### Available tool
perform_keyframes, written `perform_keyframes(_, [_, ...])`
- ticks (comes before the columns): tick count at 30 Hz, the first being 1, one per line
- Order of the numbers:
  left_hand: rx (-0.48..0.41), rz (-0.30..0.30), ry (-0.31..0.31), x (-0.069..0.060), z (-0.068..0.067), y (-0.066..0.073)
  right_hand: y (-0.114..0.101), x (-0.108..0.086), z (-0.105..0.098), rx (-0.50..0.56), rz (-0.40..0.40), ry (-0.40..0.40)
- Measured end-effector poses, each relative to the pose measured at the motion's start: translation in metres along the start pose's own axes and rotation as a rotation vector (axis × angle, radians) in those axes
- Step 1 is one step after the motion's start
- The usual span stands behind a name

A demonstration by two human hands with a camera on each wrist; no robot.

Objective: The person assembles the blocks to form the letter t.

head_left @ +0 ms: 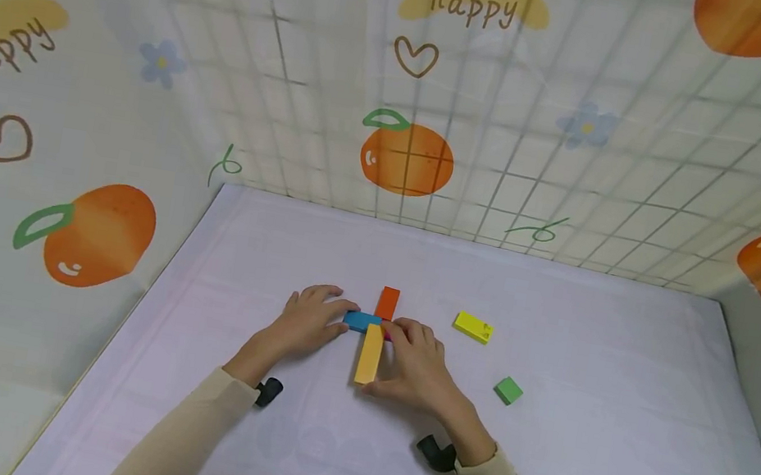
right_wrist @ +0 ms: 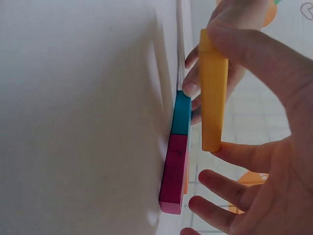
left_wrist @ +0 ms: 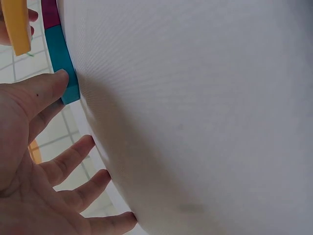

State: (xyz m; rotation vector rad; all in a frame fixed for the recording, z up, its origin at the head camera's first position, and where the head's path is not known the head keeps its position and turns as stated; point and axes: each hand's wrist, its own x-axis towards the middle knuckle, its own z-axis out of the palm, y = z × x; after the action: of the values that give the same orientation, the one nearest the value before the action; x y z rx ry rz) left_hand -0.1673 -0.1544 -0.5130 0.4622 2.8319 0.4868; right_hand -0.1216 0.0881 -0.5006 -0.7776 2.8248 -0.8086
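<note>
My left hand pinches the left end of a blue block between thumb and index finger, its other fingers spread on the white surface. A magenta block lies end to end with the blue one. My right hand holds an orange-yellow block by its two ends, thumb at the near end and index finger at the far end. In the right wrist view this block is held off the surface, apart from the blue and magenta blocks. A red-orange block lies just behind them, pointing away from me.
To the right lie a bright yellow block with small marks at one end and a short green block. A printed curtain with oranges and hearts rises behind the white tabletop and at its sides.
</note>
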Motion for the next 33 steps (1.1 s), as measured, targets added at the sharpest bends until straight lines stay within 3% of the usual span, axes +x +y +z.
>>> perform_keyframes(18, [0.003,0.014,0.034,-0.006,0.012,-0.003,-0.002,-0.005,0.022,-0.095,-0.004,-0.003])
perform_keyframes(33, [-0.013,0.011,-0.005,-0.006,-0.007,0.003,-0.010,-0.001,0.014,-0.155,0.049,-0.030])
